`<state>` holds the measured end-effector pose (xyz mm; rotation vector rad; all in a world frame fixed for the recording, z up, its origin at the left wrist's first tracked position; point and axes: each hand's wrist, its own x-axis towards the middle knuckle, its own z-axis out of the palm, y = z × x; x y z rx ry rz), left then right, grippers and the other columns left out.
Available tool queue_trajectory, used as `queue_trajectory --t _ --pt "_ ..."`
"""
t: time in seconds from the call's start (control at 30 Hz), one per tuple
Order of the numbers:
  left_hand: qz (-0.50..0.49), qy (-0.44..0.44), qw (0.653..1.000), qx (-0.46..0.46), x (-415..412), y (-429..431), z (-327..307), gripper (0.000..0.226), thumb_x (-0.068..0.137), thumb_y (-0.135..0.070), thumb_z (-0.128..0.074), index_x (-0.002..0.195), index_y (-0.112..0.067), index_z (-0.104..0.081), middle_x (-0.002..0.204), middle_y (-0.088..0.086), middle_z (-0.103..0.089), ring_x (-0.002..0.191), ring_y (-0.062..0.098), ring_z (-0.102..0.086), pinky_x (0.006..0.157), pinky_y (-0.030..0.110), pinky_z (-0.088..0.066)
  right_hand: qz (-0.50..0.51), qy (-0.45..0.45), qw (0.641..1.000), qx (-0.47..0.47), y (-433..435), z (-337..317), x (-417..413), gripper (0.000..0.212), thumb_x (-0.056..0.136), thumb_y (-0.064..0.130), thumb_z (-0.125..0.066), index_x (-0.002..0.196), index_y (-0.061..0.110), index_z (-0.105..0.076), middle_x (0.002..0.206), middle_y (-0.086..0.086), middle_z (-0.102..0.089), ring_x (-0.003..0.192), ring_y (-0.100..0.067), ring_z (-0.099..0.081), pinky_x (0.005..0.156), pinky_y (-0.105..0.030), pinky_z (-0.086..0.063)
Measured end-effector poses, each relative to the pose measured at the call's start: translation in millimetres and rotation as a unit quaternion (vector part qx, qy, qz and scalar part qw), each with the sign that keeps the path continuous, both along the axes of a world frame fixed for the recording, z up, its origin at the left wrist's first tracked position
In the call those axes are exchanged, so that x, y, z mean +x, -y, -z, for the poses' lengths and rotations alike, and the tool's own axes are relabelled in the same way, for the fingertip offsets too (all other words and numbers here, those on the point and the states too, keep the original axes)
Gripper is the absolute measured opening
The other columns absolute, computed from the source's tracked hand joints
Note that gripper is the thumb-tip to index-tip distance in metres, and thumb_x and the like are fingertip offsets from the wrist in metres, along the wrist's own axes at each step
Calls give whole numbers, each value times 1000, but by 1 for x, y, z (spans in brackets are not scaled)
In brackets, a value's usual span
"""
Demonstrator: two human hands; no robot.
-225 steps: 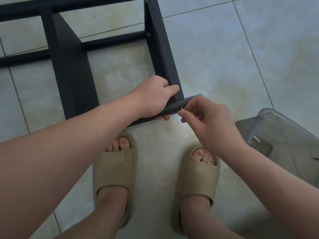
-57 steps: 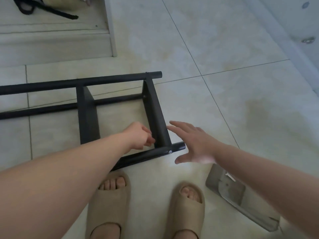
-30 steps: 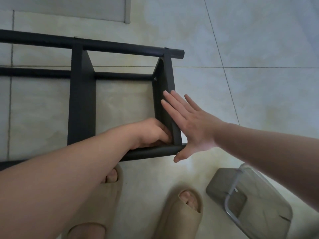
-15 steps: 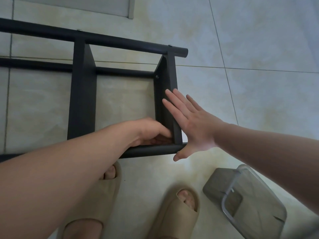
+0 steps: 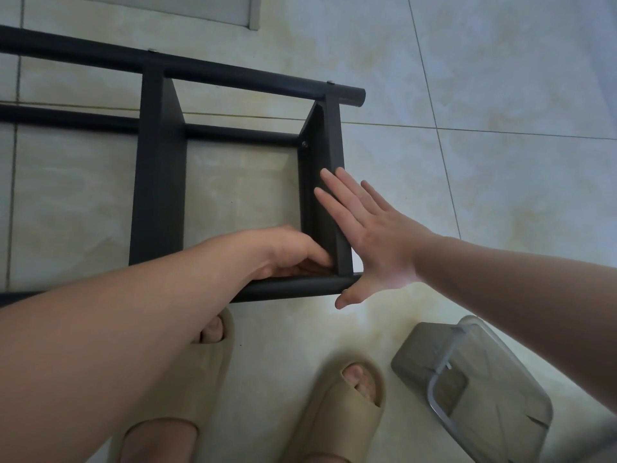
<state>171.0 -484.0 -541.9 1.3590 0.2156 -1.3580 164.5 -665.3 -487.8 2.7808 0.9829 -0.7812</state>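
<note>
My right hand [image 5: 377, 242] lies flat, fingers straight, against the end panel [image 5: 329, 155] of the black frame [image 5: 160, 182] on the floor. My left hand [image 5: 290, 252] curls into the inside corner opposite, and I cannot tell what it grips. I should press square to the panel so the joint seats flush.

floor: pale cream glazed tiles [image 5: 507, 202], thin dark grout lines [image 5: 438, 152] | top edge: grey panel [image 5: 160, 8] — cut off | lower right: clear plastic box [image 5: 484, 399] | light: soft, bluish at right

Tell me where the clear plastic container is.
Head view, lower right: the clear plastic container lies on the tiled floor, just right of the right slipper.
</note>
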Motion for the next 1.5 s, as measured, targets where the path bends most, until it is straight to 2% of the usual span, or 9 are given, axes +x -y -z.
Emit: queue_trajectory --t 0.1,0.17,0.33,0.57,0.8,1.0,1.17,1.3,1.5 --pt "-5 10 1000 -12 0 0 1 7 85 0 -66 82 -3 -72 71 10 -73 65 18 -70 60 23 -52 1 -2 1000 1 0 0 0 149 53 101 -49 157 21 22 158 3 42 149 -20 34 125 -51 2" --pt "-10 12 1000 -18 -1 0 1 12 86 2 -64 76 -4 -70 65 8 -70 59 16 -68 54 20 -50 2 -3 1000 2 0 0 1 149 53 100 -49 157 21 22 158 3 42 149 -20 34 125 -50 3" --pt "-4 -6 1000 -26 0 0 1 18 89 -4 -63 102 2 -73 91 15 -77 79 21 -73 71 27 -55 1 -2 1000 4 0 1 0 149 53 101 -48 158 20 20 158 3 42 149 -19 35 125 -51 3" --pt "29 16 999 -30 0 0 5 11 90 -3 -62 86 -7 -72 75 6 -73 71 18 -70 70 28 -51 2 1 1000 9 1 2 0 149 53 102 -47 158 20 20 158 3 42 150 -20 33 125 -51 1" --pt "22 -19 999 -29 0 -1 3 20 90 -6 -60 104 0 -73 95 15 -74 88 26 -70 84 34 -53 6 0 1000 15 1 2 0 149 52 102 -47 158 21 19 158 5 42 149 -18 34 124 -48 4" --pt "31 32 998 -42 0 1 6 18 88 -3 -63 75 -10 -72 72 6 -71 68 19 -68 69 28 -52 6 -3 1000 13 1 2 0 149 52 102 -46 158 21 20 157 5 43 149 -18 35 124 -47 6" --pt "29 1 998 -56 0 -3 6 22 91 1 -57 81 -8 -75 79 8 -73 73 20 -70 70 29 -53 8 -4 1000 7 0 1 0 149 52 102 -47 158 20 19 157 5 43 148 -18 35 124 -48 5" --pt "31 -7 999 -39 -1 0 4 15 89 -4 -60 95 -3 -73 93 15 -73 86 28 -69 87 38 -52 8 -5 1000 2 0 0 0 150 52 102 -47 158 20 19 157 4 43 148 -18 35 125 -48 4" --pt "27 19 998 -49 -1 -2 6 16 90 -1 -61 83 -7 -73 75 8 -73 70 19 -70 70 27 -54 10 -6 1000 5 0 0 0 150 52 101 -48 158 20 19 157 5 43 148 -18 36 124 -47 6"
